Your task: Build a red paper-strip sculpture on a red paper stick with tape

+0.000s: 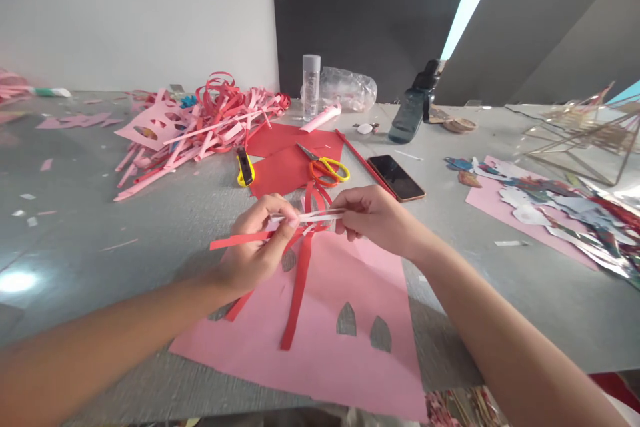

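Observation:
Above a pink paper sheet (pixel 320 367) with leaf-shaped holes cut in it, my left hand (pixel 257 237) pinches a narrow whitish paper strip (pixel 323 216) between thumb and forefinger. My right hand (pixel 380 217) grips the other end, so the strip runs level between both hands. Red paper strips (pixel 297 297) hang below the fingers, and one sticks out left past my left hand. Looped red strips rise behind the whitish one. How the strips join is too small to tell. Beyond my hands lie scissors (pixel 329 169) with yellow and orange handles, on red paper (pixel 275 173).
A yellow cutter (pixel 245 168) and a heap of pink and red paper strips (pixel 200 127) lie left. A phone (pixel 397 177), a dark bottle (pixel 411 107) and a clear bottle (pixel 311 87) stand or lie behind. Foil-like scraps (pixel 565 207) and a wire frame (pixel 585 140) are right.

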### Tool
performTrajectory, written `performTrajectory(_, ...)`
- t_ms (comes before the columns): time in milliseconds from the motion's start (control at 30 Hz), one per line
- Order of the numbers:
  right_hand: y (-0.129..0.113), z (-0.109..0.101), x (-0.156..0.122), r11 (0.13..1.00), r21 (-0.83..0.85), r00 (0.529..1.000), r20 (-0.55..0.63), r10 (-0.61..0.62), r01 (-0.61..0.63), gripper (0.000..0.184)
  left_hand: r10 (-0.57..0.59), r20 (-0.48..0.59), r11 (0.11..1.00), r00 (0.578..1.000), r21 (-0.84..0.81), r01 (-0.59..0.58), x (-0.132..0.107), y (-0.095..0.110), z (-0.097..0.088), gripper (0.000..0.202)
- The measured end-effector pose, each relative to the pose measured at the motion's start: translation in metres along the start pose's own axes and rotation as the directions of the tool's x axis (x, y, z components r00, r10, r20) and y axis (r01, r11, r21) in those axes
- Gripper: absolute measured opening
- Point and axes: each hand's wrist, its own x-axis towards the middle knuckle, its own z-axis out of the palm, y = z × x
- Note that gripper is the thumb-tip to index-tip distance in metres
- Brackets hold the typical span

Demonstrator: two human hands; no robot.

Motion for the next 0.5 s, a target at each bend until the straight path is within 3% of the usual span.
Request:
performTrajectory(233,0.007,-0.021,0.003,0.997,0.013,0.991,-0.112,0.075,-0.074,0.017,-0.043,-0.079,0.999,0.996,0.024,0.045,0.001,-0.002,0.001,0.01)
performTrajectory(367,0.003,-0.035,0.001,0.979,0.198,0.993,-0.105,0.062,-0.04,0.013,-0.088,-0.11,0.996,0.99,0.012,0.09,0.001,-0.006,0.0,0.01)
performTrajectory(500,-0.006,-0.052,-0.006,0.905,0.42,0.992,-0.123,-0.016,0.066,0.01,-0.106,0.031,0.992,0.994,0.077,0.104,0.003,-0.003,0.0,0.009)
